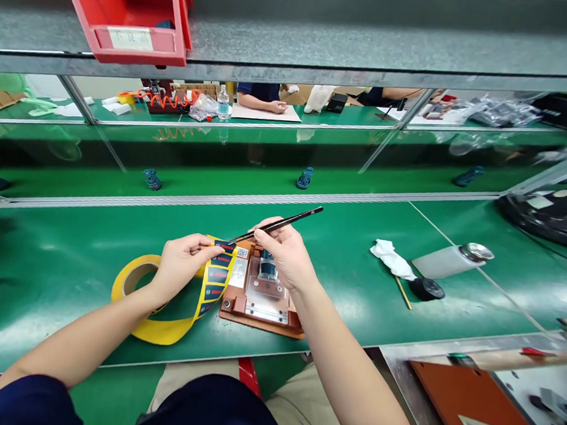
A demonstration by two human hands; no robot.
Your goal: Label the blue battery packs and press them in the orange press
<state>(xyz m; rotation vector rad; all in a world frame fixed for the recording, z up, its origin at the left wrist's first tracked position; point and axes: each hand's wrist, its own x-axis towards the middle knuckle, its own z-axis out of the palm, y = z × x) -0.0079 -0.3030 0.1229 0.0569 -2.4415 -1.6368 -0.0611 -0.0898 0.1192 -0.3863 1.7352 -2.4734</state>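
Note:
My left hand (186, 262) pinches the upper end of a yellow strip of dark labels (216, 275). That strip curves down and back to a yellow roll (124, 278) lying on the green bench, left of the strip. In my right hand (285, 252) are black tweezers (297, 217), slanted, with their tip at the top label near my left fingertips. Beneath my right hand lies a brown fixture (236, 304) with a clear plate (269, 301) and a dark blue part, partly hidden by the hand.
Right of the hands are a white bottle (444, 261), a white cloth (392, 258) and a round black object (427, 289). A red bin (144, 43) hangs overhead. Blue parts (304, 177) lie behind the metal rail. People sit beyond.

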